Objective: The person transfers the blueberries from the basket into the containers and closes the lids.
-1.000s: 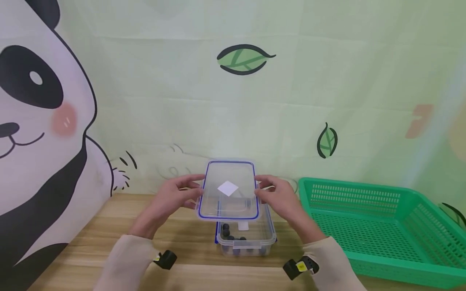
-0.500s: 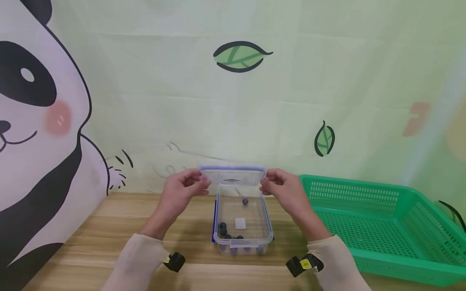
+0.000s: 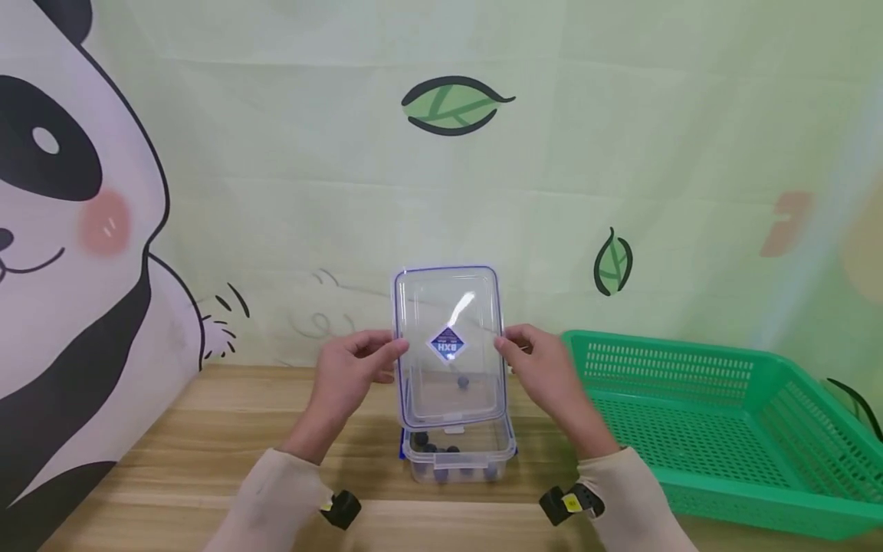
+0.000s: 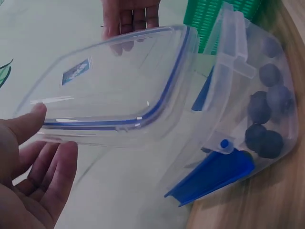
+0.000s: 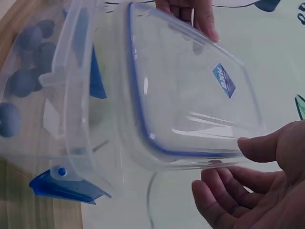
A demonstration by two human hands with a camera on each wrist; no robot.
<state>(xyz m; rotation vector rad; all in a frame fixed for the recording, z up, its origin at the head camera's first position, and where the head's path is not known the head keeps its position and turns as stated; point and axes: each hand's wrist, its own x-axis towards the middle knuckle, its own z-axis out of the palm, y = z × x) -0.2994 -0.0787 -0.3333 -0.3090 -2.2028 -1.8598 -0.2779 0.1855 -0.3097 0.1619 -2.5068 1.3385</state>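
A clear lid [image 3: 448,345] with a blue seal and a blue diamond label is held upright above a clear plastic box [image 3: 458,454] on the wooden table. My left hand [image 3: 355,366] pinches its left edge, thumb on top. My right hand [image 3: 534,366] pinches its right edge. The lid [image 4: 109,90] tilts over the box [image 4: 248,95] in the left wrist view, and shows as the lid [image 5: 186,90] in the right wrist view. Several dark blue balls [image 4: 269,121] lie in the box, whose blue latch [image 4: 212,174] hangs open.
A green slotted basket [image 3: 697,429] stands at the right on the wooden table [image 3: 172,460]. A wall cloth printed with a panda and leaves rises right behind the box.
The lid has turned over between my hands, from flat to edge-on to standing with its labelled face toward me. Both hands stayed at its sides.
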